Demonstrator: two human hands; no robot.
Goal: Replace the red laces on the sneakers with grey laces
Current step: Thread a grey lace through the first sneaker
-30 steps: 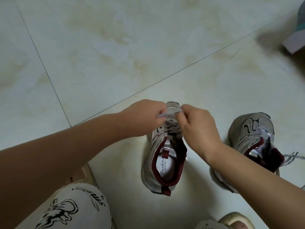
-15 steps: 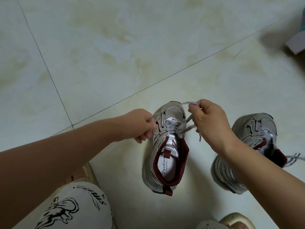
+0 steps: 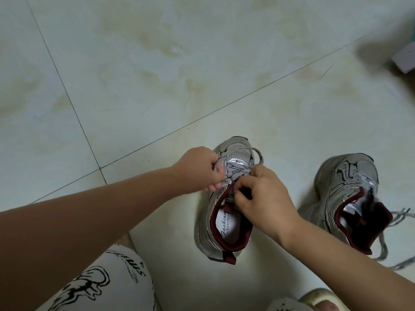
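A grey sneaker (image 3: 224, 223) with a dark red lining stands on the tiled floor in the middle, toe pointing away from me. A grey lace (image 3: 241, 170) crosses its top eyelets and loops over the toe. My left hand (image 3: 199, 169) pinches one end of that lace at the shoe's left side. My right hand (image 3: 262, 198) is closed on the other end, low over the tongue. The second grey sneaker (image 3: 345, 194) stands to the right, with loose grey lace ends (image 3: 399, 215) trailing from its collar. No red lace is in view.
My knee in white printed trousers (image 3: 105, 283) fills the lower left. A pale slipper toe (image 3: 321, 301) shows at the bottom right. A light object (image 3: 406, 59) lies at the right edge, far back. Pale floor tiles (image 3: 157, 63) stretch beyond the shoes.
My right hand has dropped from beside the toe to the tongue, carrying its lace end down. My left hand has shifted slightly up and right along the shoe's left side.
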